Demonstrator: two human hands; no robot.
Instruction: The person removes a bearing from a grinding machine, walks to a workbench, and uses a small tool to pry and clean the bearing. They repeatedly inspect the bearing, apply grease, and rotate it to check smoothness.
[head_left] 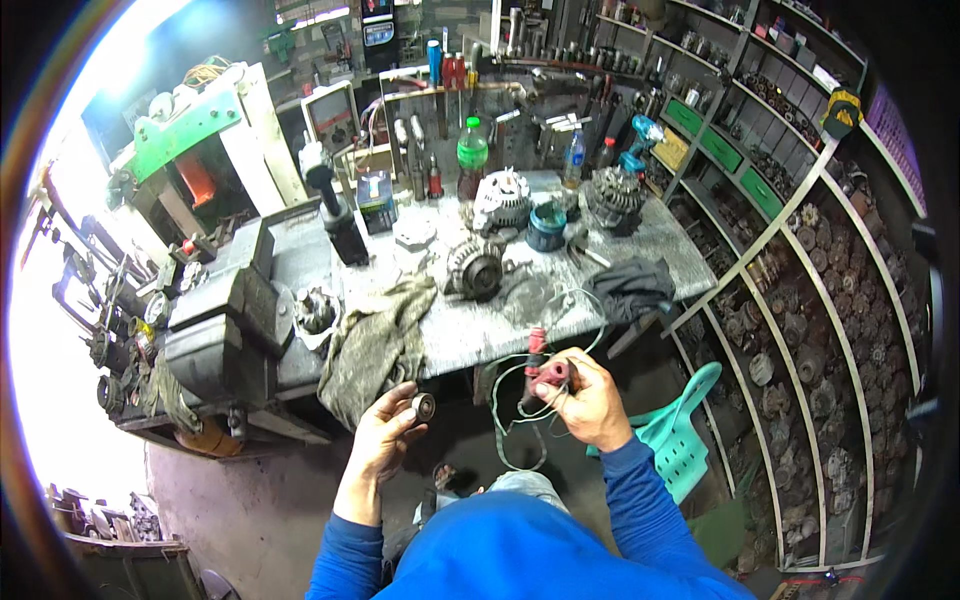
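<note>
In front of the bench my left hand (385,435) has its fingers closed around a small round ball bearing (425,406), its ring face showing. To the right, my right hand (590,400) grips a red hand tool (550,374) with a second red part (537,342) just beyond the fingers; its exact kind does not show. A thin pale cord (497,408) loops around and below this tool. A dirty grey-green rag (380,345) hangs over the bench edge beyond my left hand. An alternator part with a pulley (476,272) lies on the bench.
On the metal-topped bench (455,345) are more alternators (502,200), a blue tub (546,228), a green-capped bottle (472,155) and a dark cloth (632,287). A vise (225,310) stands left. A turquoise chair (680,440) and parts shelves (830,350) are at right.
</note>
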